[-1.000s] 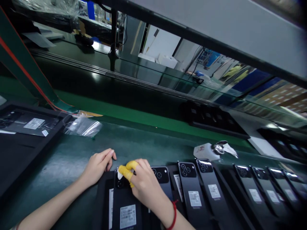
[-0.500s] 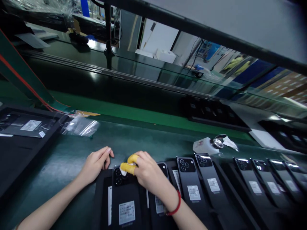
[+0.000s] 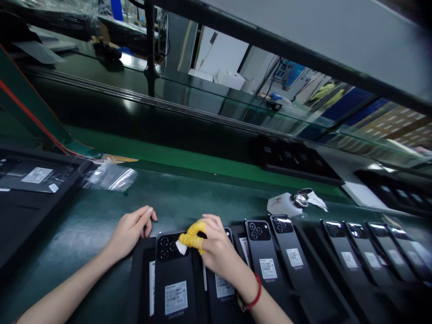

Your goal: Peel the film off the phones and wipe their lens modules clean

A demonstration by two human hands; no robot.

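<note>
At a phone assembly bench, the person's right hand (image 3: 216,247), two fingers capped in yellow finger cots (image 3: 191,238), pinches a small white wipe (image 3: 181,247) against the camera corner of the leftmost black smartphone (image 3: 172,274); half a second ago the wipe sat higher on that corner, and it now lies a little lower and further right, just beside the lenses. A red cord bracelet (image 3: 251,297) circles the wrist. The left hand (image 3: 130,229) stays flat and empty, fingers loosely spread on the green mat (image 3: 101,225), touching the top left edge of the black tray (image 3: 140,270) that holds the phone, much as it lay before.

The phone lies back up, glossy black, with a cluster of round camera lenses at its top and a white printed label low on its back. It is the first of a row of like phones (image 3: 266,256) running right along the near edge of the bench, each with the same label.

Beyond the row a white dispenser bottle (image 3: 285,204) with a metal top lies on the mat. To the left, further back, a crumpled clear plastic bag (image 3: 110,177) rests beside a dark tray (image 3: 33,180) with flat labelled packs. Behind them runs a dark conveyor belt (image 3: 168,121).
</note>
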